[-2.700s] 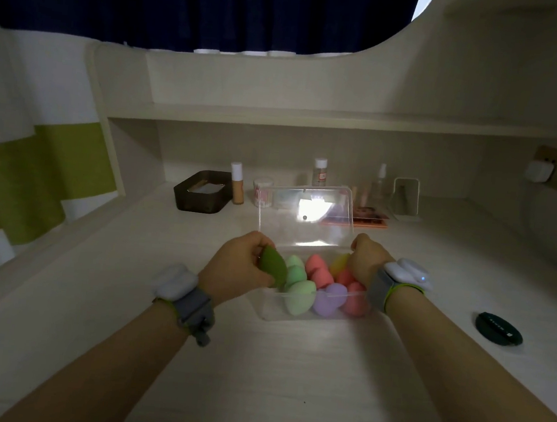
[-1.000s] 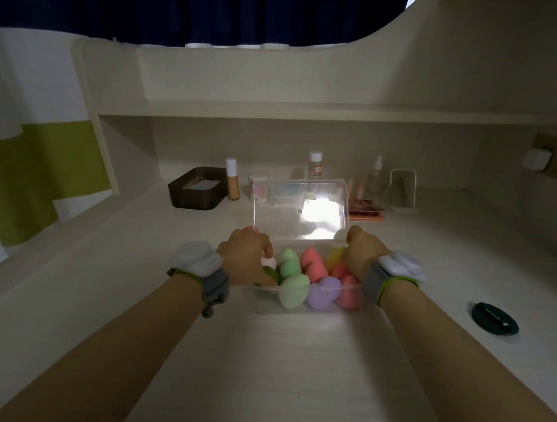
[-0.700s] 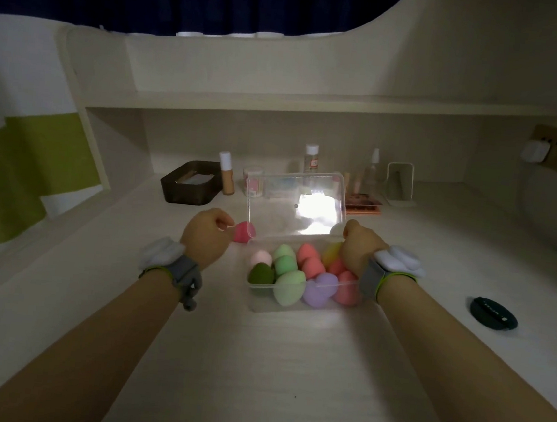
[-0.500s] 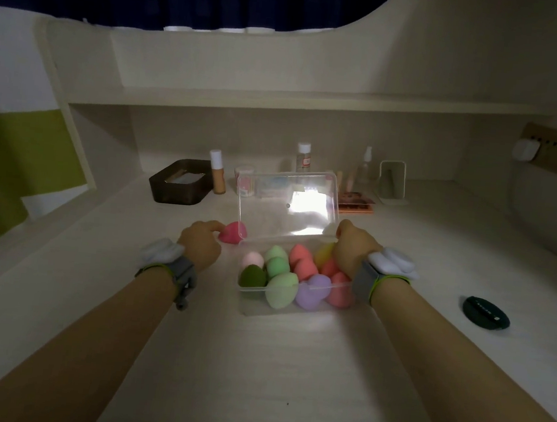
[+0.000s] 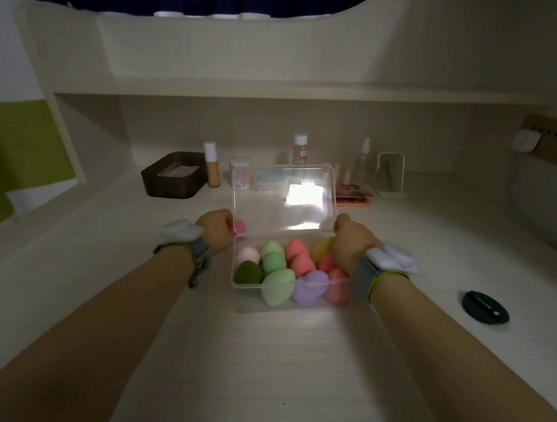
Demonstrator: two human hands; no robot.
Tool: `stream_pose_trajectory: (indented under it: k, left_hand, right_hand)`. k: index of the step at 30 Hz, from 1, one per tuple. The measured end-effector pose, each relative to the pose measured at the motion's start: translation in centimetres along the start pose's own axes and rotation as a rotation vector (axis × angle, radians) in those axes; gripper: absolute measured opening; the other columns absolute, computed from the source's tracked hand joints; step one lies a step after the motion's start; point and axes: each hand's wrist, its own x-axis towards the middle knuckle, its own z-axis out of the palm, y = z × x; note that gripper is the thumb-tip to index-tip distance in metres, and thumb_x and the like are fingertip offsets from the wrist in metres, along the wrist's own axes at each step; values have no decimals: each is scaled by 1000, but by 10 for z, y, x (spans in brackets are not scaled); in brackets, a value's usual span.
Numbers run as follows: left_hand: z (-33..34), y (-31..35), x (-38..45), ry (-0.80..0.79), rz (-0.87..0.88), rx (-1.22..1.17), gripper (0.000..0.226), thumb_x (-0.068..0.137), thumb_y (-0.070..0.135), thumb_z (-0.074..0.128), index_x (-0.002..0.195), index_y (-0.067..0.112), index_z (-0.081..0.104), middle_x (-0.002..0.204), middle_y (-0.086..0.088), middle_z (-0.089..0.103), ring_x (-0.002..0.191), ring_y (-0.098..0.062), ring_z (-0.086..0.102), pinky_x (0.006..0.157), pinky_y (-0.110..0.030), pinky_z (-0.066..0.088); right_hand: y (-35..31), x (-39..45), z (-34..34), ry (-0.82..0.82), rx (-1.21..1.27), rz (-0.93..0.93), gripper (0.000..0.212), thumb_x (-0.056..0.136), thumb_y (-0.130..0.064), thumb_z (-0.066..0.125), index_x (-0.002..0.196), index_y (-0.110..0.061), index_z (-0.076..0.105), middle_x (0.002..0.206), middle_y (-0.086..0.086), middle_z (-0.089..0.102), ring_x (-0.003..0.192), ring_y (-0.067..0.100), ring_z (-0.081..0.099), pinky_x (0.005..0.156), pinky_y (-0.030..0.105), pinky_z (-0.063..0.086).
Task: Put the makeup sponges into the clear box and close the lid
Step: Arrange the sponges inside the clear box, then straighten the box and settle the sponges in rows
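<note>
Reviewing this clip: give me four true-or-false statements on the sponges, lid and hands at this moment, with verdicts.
1. The clear box's lid stands open. True.
2. The left hand holds a pink sponge outside the clear box. True.
3. The dark green sponge lies on the desk beside the box. False: it sits inside, at the near left.
4. The right hand holds the green compact. False: the compact lies apart on the desk.

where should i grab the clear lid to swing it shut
Take the lid by its free top edge, coming from above and behind. It stands upright, hinged along the rear rim of the clear box, so pulling that edge forward and down should close it.
</note>
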Motion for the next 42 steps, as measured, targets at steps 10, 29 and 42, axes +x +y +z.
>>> stream_pose_trajectory:
  k: [10, 29, 42]
  left_hand:
    - [-1, 5, -12, 165, -116, -150, 22, 86, 20, 59, 90, -1, 62, 97, -23, 64, 100, -41, 59, 74, -35, 43]
    - [-50, 20, -84, -24, 138, -345, 25, 85, 2, 58, 110, 3, 62, 75, 5, 56, 65, -2, 50, 60, -4, 50]
    - [-59, 50, -73, -464, 132, 9, 30, 90, 22, 49, 104, 0, 65, 56, -5, 45, 50, -12, 37, 53, -21, 34]
  right_hand:
    - [-2, 0, -2, -33, 15, 17, 34, 89, -2, 39, 123, -1, 42, 122, 22, 58, 109, 36, 58, 76, 33, 39]
    - [2, 1, 3, -25, 21, 8, 29, 87, -4, 46, 116, -2, 45, 117, 20, 61, 105, 35, 60, 73, 32, 40]
    - [6, 6, 10, 3, -37, -16, 29, 82, -2, 52, 110, -4, 45, 111, 19, 62, 101, 34, 62, 70, 30, 40]
